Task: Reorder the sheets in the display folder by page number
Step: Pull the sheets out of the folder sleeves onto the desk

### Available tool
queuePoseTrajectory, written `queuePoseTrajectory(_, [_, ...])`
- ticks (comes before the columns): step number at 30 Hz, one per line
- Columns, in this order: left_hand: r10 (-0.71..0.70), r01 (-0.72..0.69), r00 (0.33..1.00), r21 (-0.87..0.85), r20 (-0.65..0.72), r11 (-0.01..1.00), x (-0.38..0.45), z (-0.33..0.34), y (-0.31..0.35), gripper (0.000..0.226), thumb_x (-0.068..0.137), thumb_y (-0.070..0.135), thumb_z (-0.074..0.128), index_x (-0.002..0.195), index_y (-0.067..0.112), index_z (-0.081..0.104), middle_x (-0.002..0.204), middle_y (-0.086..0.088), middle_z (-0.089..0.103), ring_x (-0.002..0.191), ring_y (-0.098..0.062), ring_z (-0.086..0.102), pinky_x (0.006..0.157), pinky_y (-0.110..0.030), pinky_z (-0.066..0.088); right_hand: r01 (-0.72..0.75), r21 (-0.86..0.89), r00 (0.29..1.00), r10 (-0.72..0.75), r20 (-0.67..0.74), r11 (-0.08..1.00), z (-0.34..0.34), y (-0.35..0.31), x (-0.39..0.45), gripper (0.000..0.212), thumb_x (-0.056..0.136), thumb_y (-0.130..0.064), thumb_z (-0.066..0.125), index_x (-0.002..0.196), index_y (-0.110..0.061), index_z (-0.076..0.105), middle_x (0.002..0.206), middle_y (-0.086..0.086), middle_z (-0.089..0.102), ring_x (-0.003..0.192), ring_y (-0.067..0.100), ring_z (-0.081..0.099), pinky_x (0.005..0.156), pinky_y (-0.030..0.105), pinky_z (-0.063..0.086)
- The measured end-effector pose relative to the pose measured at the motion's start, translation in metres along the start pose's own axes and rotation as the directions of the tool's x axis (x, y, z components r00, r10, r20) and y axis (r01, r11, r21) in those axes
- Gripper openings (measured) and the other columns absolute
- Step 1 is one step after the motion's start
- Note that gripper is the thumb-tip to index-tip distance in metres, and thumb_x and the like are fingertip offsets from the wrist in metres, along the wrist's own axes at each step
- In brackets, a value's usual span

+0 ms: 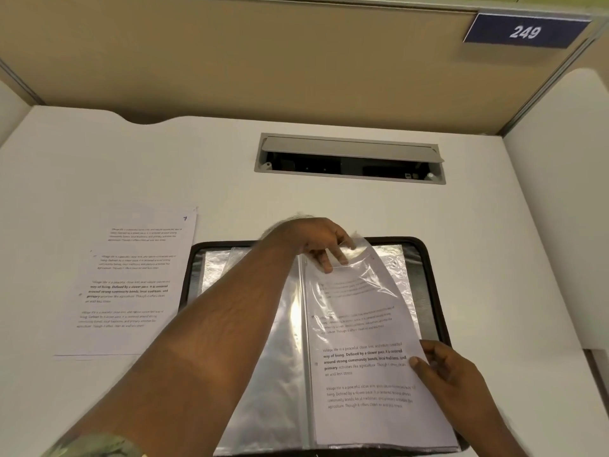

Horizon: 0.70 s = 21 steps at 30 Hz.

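While both hands hold it: sheet (365, 354), "Village life is a peaceful…"

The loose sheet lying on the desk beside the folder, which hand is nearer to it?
Left. The left hand is at the plastic sleeve, nearer the loose sheet; the right hand grips a printed sheet farther right.

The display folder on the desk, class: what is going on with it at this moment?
A person is working on the open display folder lying on a white desk. The left hand reaches across and its fingers hold the top of a clear plastic sleeve on the right-hand side. The right hand grips the right edge of a printed sheet that sits partly in that sleeve. Another printed sheet, marked 7, lies loose on the desk left of the folder.
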<state>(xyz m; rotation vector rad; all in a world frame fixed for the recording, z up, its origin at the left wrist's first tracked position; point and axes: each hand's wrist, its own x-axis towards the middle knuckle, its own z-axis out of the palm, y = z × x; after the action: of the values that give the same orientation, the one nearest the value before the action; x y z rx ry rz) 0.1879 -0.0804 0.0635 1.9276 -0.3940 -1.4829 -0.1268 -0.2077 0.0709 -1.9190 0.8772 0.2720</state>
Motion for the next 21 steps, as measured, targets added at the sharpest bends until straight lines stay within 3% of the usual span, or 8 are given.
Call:
queuePoseTrajectory(3, [0.005, -0.017, 0.997, 0.149, 0.078, 0.989, 0.010, -0.001, -0.001, 0.054, 0.089, 0.001, 0.068, 0.137, 0.023, 0.057, 0.137, -0.007, 0.054, 0.059, -0.015, 0.068, 0.078, -0.036, 0.062, 0.025, 0.027, 1.000, -0.026, 0.013, 0.999, 0.000, -0.001, -0.004, 0.016, 0.090, -0.020, 0.067, 0.098, -0.034, 0.067, 0.086, -0.017, 0.074, 0.072, 0.012, 0.072, 0.066, 0.032, 0.060])
queuePoseTrajectory(5, [0.066, -0.089, 0.991, 0.211, 0.115, 0.973, 0.013, 0.002, 0.004, 0.057, 0.091, 0.001, 0.062, 0.140, 0.029, 0.054, 0.122, -0.009, 0.064, 0.067, -0.013, 0.064, 0.079, -0.032, 0.060, 0.037, 0.045, 0.999, -0.038, 0.026, 0.998, 0.000, -0.001, -0.006, 0.017, 0.090, -0.018, 0.067, 0.099, -0.033, 0.068, 0.087, -0.018, 0.074, 0.074, 0.014, 0.072, 0.066, 0.032, 0.061])
queuePoseTrajectory(8, [0.129, -0.163, 0.982, 0.269, 0.139, 0.949, 0.017, 0.009, 0.011, 0.056, 0.091, 0.000, 0.058, 0.138, 0.032, 0.056, 0.098, 0.000, 0.061, 0.085, -0.014, 0.059, 0.074, -0.023, 0.057, 0.042, 0.063, 0.998, -0.045, 0.037, 0.997, 0.001, 0.001, -0.007, 0.017, 0.090, -0.019, 0.067, 0.101, -0.032, 0.069, 0.088, -0.015, 0.074, 0.075, 0.017, 0.072, 0.067, 0.034, 0.062])
queuePoseTrajectory(12, [0.173, -0.199, 0.979, 0.309, 0.111, 0.930, 0.025, 0.016, 0.013, 0.045, 0.090, 0.001, 0.057, 0.126, 0.028, 0.065, 0.091, 0.001, 0.056, 0.082, -0.013, 0.055, 0.070, -0.025, 0.055, 0.047, 0.080, 0.997, -0.052, 0.056, 0.996, 0.002, 0.004, -0.007, 0.017, 0.089, -0.018, 0.067, 0.102, -0.030, 0.069, 0.088, -0.011, 0.074, 0.074, 0.017, 0.072, 0.065, 0.031, 0.061])
queuePoseTrajectory(16, [0.249, -0.236, 0.969, 0.348, 0.009, 0.907, 0.031, 0.019, 0.013, 0.014, 0.089, 0.008, 0.066, 0.102, 0.011, 0.068, 0.086, 0.004, 0.063, 0.076, -0.012, 0.055, 0.060, -0.023, 0.049, 0.048, 0.084, 0.996, -0.054, 0.068, 0.995, 0.001, 0.005, -0.006, 0.018, 0.088, -0.019, 0.069, 0.103, -0.029, 0.069, 0.088, -0.010, 0.074, 0.073, 0.017, 0.072, 0.063, 0.031, 0.061])
queuePoseTrajectory(18, [0.285, -0.263, 0.959, 0.378, -0.001, 0.888, 0.032, 0.017, 0.013, 0.005, 0.087, 0.010, 0.070, 0.086, 0.012, 0.066, 0.080, 0.003, 0.061, 0.074, -0.014, 0.053, 0.058, -0.023, 0.044, 0.034, 0.087, 0.996, -0.041, 0.083, 0.996, -0.001, 0.007, -0.005, 0.019, 0.086, -0.021, 0.071, 0.103, -0.030, 0.068, 0.088, -0.012, 0.074, 0.075, 0.018, 0.073, 0.066, 0.034, 0.062])
queuePoseTrajectory(21, [0.343, -0.282, 0.937, 0.442, -0.065, 0.852, 0.032, 0.011, 0.013, 0.007, 0.088, 0.015, 0.071, 0.091, 0.011, 0.065, 0.096, -0.006, 0.065, 0.082, -0.015, 0.056, 0.068, -0.024, 0.044, 0.003, 0.080, 0.998, -0.008, 0.067, 0.997, -0.004, 0.012, -0.003, 0.024, 0.083, -0.018, 0.075, 0.101, -0.030, 0.065, 0.085, -0.014, 0.074, 0.075, 0.015, 0.073, 0.070, 0.033, 0.061])
